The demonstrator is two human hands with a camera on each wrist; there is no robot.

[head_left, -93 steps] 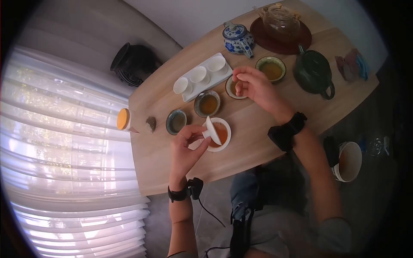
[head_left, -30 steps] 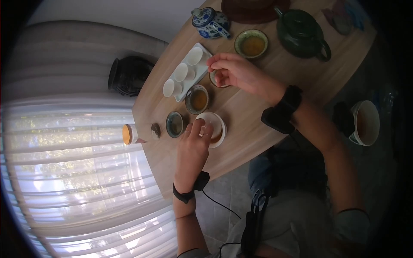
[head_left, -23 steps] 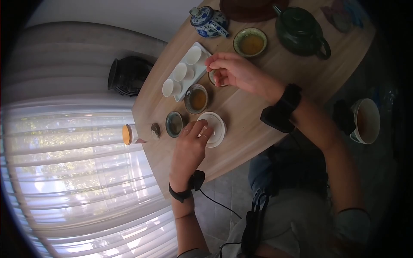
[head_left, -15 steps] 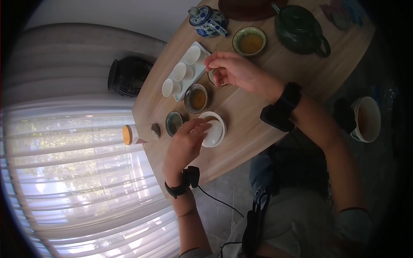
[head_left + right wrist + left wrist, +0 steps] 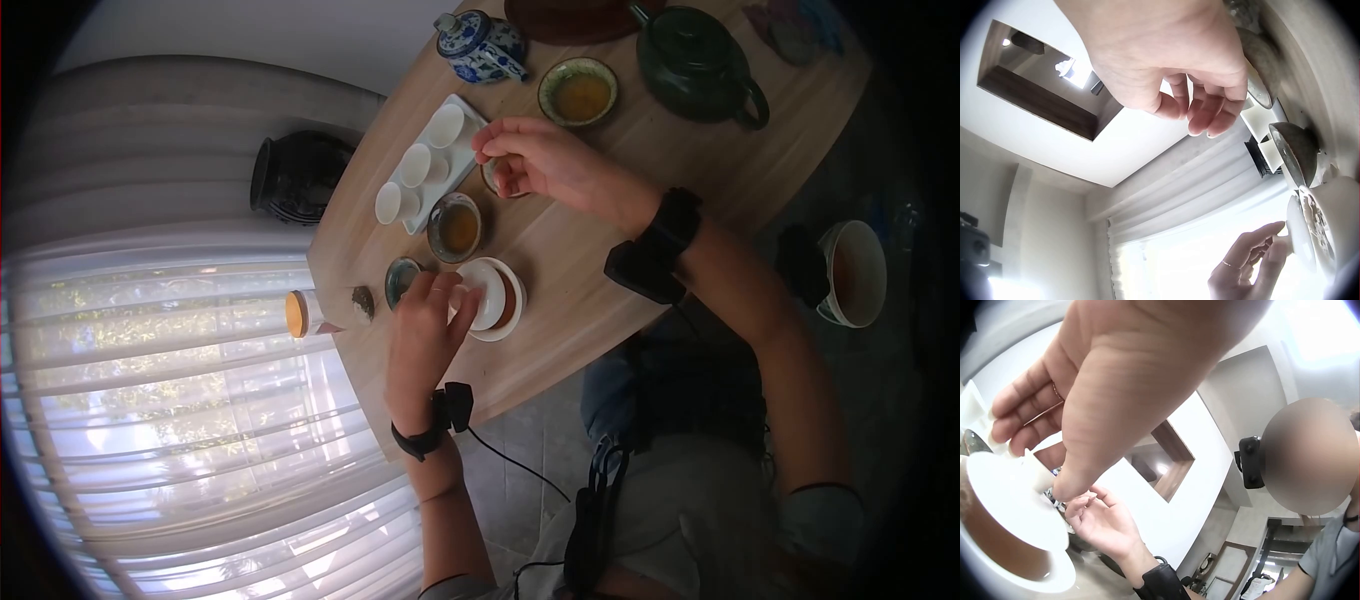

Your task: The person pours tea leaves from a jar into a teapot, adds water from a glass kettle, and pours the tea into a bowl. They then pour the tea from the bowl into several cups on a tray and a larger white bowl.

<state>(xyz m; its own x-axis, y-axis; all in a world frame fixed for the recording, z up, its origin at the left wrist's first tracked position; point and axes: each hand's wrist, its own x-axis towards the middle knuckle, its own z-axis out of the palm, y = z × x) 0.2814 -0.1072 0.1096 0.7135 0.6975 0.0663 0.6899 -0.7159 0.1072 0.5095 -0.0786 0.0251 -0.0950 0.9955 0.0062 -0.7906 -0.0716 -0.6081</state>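
My left hand (image 5: 422,340) pinches the knob of a white lid (image 5: 484,295), which is tilted over a white bowl (image 5: 514,318) of reddish-brown tea. In the left wrist view the lid (image 5: 1013,503) leans at the bowl's opening, with tea (image 5: 997,544) showing beside it. The right wrist view shows the lid (image 5: 1299,232) on edge at the bowl's mouth. Holding nothing, my right hand (image 5: 550,168) hovers with loosely curled fingers above a tea bowl that it partly hides, near the white tray (image 5: 458,172).
Around stand a brown-rimmed tea bowl (image 5: 455,228), a dark bowl (image 5: 403,278), a green-rimmed bowl (image 5: 579,93), three white cups on the tray, a blue-and-white teapot (image 5: 482,48) and a dark green teapot (image 5: 695,62). A jar with an orange lid (image 5: 297,313) is at the left edge.
The lid has moved and tilted to the left across the bowl, uncovering tea on the right side. My left hand has turned with it. My right hand has barely moved.
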